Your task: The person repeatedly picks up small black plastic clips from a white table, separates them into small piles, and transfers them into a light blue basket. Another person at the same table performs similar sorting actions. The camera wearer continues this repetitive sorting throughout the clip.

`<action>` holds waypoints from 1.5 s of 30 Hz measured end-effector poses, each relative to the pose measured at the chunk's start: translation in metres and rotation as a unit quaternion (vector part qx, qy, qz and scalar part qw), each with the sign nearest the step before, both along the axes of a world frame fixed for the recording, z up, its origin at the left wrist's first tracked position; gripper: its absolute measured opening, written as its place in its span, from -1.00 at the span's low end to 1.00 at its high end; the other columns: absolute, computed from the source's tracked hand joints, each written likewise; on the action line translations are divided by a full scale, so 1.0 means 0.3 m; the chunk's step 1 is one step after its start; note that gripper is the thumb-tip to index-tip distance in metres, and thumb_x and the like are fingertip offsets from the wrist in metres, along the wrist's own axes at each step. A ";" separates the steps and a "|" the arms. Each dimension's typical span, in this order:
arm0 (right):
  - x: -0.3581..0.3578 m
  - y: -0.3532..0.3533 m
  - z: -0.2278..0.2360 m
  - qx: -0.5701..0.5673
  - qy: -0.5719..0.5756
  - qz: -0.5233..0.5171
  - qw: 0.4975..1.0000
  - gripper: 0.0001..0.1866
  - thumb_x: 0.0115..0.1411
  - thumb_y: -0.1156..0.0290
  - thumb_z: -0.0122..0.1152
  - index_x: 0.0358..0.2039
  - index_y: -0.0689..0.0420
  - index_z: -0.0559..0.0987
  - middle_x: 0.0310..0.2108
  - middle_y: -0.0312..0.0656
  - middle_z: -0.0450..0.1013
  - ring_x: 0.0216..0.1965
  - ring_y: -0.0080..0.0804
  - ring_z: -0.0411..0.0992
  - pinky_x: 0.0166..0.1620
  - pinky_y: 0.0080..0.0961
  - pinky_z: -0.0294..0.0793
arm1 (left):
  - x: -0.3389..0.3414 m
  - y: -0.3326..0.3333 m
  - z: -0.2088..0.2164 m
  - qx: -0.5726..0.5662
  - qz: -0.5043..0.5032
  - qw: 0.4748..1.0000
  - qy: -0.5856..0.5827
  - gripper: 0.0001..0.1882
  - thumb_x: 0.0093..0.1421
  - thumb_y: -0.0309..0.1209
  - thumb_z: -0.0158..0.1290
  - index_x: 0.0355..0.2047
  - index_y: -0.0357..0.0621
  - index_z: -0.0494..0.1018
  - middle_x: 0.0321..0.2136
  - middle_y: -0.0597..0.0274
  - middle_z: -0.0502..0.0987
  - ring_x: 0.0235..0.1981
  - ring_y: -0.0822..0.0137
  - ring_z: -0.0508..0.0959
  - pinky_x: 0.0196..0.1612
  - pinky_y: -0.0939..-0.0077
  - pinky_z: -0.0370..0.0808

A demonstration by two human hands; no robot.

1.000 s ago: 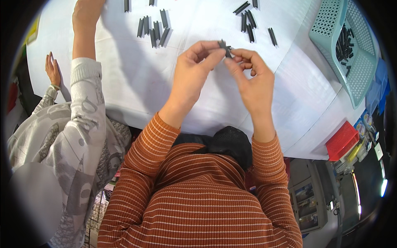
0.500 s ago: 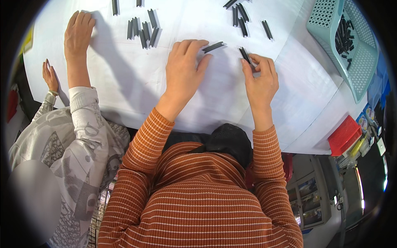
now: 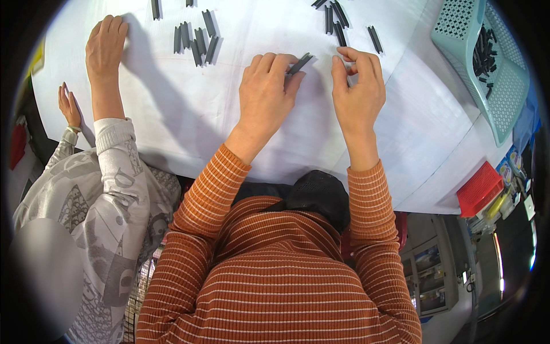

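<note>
My left hand (image 3: 266, 86) pinches a short black grooved strip (image 3: 300, 63) between thumb and fingers, tilted up to the right over the white table. To its right, my right hand (image 3: 362, 86) is curled, thumb and index fingertips slightly apart. A dark sliver shows between that thumb and the fingers; most of the strip there is hidden. Just beyond the right hand lies a loose group of black strips (image 3: 340, 34), and a single black strip (image 3: 374, 40) rests to the right of them.
Another group of black strips (image 3: 199, 41) lies at far left on the white table (image 3: 189, 109). A co-worker's hand (image 3: 106, 49) rests left of it. At right stand a pale blue-green basket (image 3: 504, 117) holding many black strips and a red basket (image 3: 480, 189).
My left hand has moved right and taken hold of the strip that lay beside it. My right hand has turned and shifted slightly; the strip that stuck out of it is now mostly hidden.
</note>
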State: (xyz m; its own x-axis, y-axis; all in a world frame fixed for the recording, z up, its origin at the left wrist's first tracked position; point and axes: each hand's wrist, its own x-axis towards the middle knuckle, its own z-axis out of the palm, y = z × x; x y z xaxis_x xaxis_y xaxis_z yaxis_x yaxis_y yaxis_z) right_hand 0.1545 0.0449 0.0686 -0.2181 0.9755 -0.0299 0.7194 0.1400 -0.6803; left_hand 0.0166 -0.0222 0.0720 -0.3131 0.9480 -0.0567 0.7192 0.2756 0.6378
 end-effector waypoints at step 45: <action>0.506 1.022 0.388 -0.013 0.505 -0.140 0.852 -0.71 0.27 0.45 0.12 -0.03 0.28 0.53 -0.21 -0.09 0.55 -0.24 -0.39 0.56 -0.19 -0.47 0.65 | -0.166 0.461 -0.148 0.056 0.005 0.964 0.259 -0.61 0.22 -0.48 -0.10 0.07 -0.27 0.31 0.14 -0.04 0.32 0.26 -0.02 0.21 0.28 0.09 0.04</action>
State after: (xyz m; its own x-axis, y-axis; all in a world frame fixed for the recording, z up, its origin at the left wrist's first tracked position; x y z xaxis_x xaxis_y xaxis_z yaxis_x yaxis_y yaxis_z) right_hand 0.3062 0.3515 0.1851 0.0948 0.9954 0.0126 -0.2316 0.0344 -0.9722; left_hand -0.0332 0.1161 0.0276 -0.2808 0.9359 0.2125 0.9469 0.2340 0.2206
